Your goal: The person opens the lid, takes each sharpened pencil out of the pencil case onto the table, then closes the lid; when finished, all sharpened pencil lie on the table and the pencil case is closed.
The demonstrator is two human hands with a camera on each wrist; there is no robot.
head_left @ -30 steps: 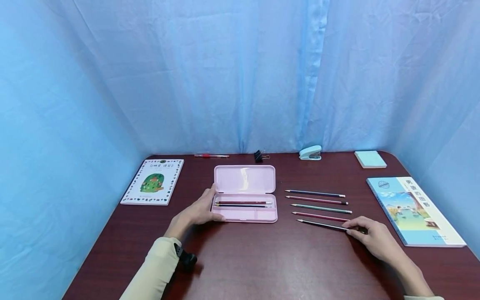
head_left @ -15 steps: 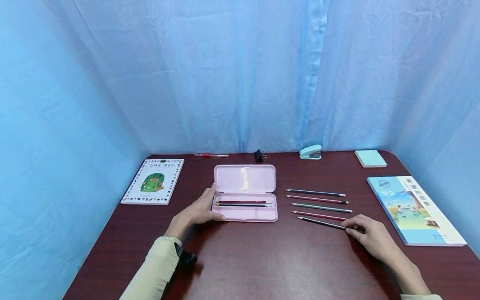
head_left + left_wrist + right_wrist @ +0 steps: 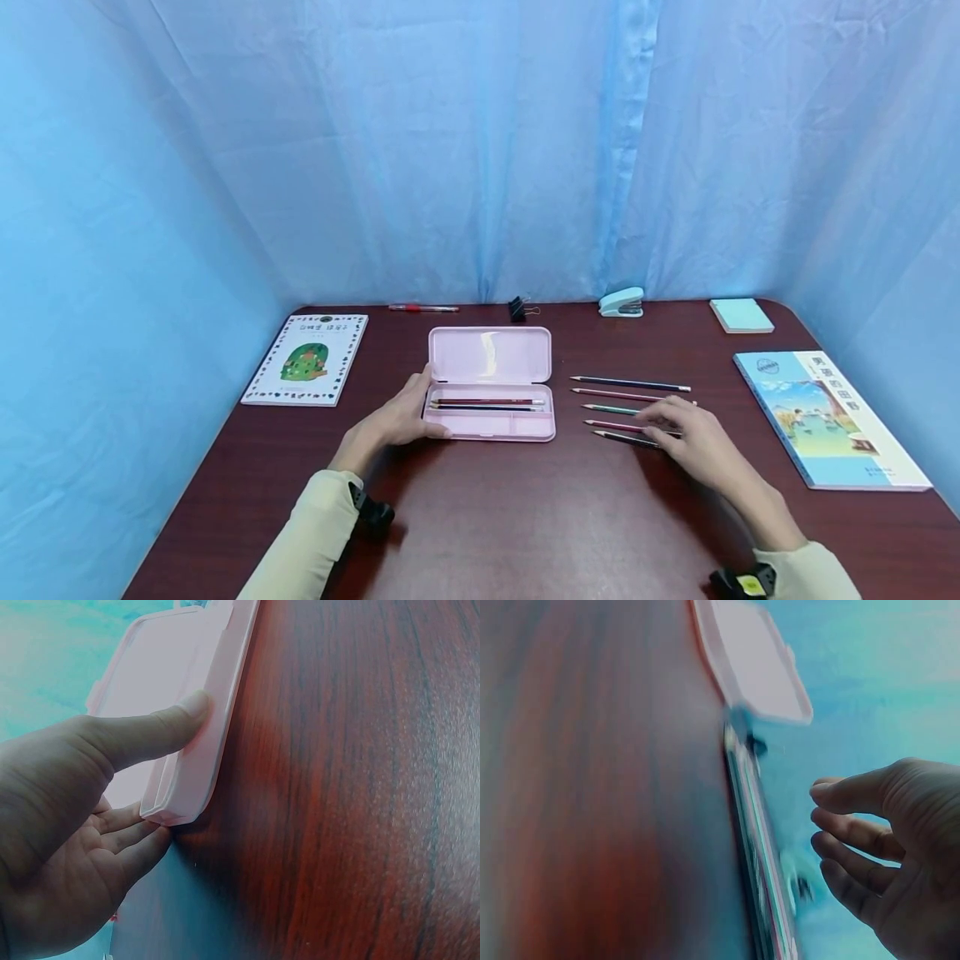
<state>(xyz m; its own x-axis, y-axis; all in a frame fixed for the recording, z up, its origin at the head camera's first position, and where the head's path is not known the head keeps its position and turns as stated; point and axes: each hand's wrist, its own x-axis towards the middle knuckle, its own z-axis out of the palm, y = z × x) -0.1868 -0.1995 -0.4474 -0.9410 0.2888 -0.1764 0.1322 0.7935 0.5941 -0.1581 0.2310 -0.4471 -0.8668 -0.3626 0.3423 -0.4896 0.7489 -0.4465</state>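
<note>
An open pink pencil case lies mid-table, with a maroon pencil and a dark pencil in its long rear compartment. My left hand holds its left end; in the left wrist view the thumb lies on the front edge and the fingers are at the end. To the right are several pencils in a row: a dark blue one, two reddish ones, a green one and a black one. Above their right ends hovers my right hand, loosely bent, nothing between thumb and fingers.
Along the back edge are a red pen, a black binder clip, a light-blue stapler and a sticky-note pad. A booklet lies on the left and a thicker book on the right.
My right hand has left the black pencil's end and moved left and slightly up over the row. My left hand and the pencil case have stayed in place.
</note>
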